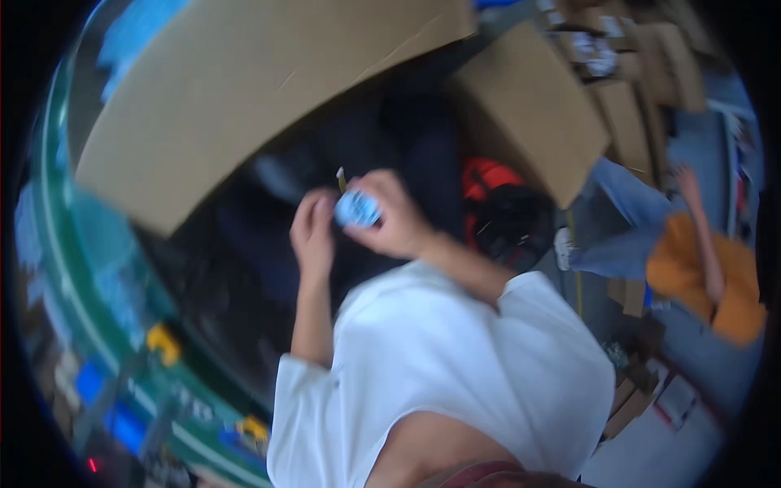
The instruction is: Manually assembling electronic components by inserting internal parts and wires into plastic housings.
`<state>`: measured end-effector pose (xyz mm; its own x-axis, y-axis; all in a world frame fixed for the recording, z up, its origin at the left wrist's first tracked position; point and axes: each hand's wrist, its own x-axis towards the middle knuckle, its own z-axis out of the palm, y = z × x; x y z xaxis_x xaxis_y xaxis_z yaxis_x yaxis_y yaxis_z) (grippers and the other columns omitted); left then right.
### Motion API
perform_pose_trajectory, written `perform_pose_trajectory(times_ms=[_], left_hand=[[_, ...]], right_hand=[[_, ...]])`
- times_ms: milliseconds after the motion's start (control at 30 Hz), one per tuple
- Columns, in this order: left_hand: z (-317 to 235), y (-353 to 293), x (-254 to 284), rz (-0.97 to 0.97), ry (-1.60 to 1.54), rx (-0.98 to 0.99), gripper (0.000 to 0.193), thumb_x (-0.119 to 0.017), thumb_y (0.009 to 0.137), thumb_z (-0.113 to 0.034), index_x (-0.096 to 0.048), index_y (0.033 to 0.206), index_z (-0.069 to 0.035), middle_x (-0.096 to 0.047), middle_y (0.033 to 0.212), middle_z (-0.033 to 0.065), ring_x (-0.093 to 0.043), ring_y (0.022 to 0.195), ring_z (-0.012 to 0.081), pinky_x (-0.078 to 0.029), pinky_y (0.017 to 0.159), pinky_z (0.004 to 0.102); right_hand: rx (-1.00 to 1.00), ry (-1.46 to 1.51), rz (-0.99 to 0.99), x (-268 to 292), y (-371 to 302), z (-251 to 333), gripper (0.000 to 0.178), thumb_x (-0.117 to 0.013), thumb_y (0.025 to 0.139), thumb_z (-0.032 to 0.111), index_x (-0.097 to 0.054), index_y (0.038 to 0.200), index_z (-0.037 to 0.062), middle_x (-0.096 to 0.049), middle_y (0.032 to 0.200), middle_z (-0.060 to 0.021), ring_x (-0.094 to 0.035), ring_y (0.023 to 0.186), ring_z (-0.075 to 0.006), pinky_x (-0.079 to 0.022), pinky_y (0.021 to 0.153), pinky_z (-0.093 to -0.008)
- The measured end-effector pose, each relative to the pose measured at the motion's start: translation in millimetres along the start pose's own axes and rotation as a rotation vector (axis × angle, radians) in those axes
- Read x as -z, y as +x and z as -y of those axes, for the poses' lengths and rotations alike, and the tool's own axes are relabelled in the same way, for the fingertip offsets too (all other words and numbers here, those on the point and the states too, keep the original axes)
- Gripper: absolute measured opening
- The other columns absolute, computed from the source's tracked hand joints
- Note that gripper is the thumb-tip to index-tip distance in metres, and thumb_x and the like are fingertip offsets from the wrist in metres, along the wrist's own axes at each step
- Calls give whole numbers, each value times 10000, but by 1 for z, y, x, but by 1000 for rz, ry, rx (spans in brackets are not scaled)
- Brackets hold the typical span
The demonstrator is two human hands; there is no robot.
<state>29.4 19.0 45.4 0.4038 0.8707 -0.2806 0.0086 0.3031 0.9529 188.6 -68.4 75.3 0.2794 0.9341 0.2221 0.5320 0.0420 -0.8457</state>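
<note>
In front of my chest, my right hand (394,215) is closed around a small, round, light-blue tape measure (358,209). A short yellow strip with a pale tip sticks up from its far side. My left hand (314,228) is close beside it on the left, fingers bent and pressed together. Blur hides whether those fingers pinch anything. Both hands are over the dark inside of a large cardboard box (268,77), whose wide flaps stand open. The dark contents are too blurred to name.
A green-edged conveyor (77,281) curves along the left, with yellow clamps (164,345) on it. To the right of the box lies a red and black item (500,211). Another person in an orange top (691,268) is at the right, near stacked cardboard boxes (622,122).
</note>
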Motion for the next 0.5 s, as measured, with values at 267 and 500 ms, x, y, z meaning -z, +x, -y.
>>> perform_pose_trajectory(times_ms=[267,500], left_hand=[[22,1,12,123,-406,232,242,-703,906,-41,-659,1130,41,-688,1091,67,-662,994,143,-515,895,274],[20,-6,10,180,-1,59,147,-747,787,-75,-748,906,11,-690,833,-26,-601,769,69,-487,711,264]], right_hand=[[-281,662,29,-2,4,-1,593,-884,773,220,-581,1238,9,-572,1177,-125,-592,1126,-262,-468,989,-350],[-88,370,51,3,9,12,579,-908,747,223,-613,1207,30,-605,1146,-111,-624,1071,-250,-502,932,-350]])
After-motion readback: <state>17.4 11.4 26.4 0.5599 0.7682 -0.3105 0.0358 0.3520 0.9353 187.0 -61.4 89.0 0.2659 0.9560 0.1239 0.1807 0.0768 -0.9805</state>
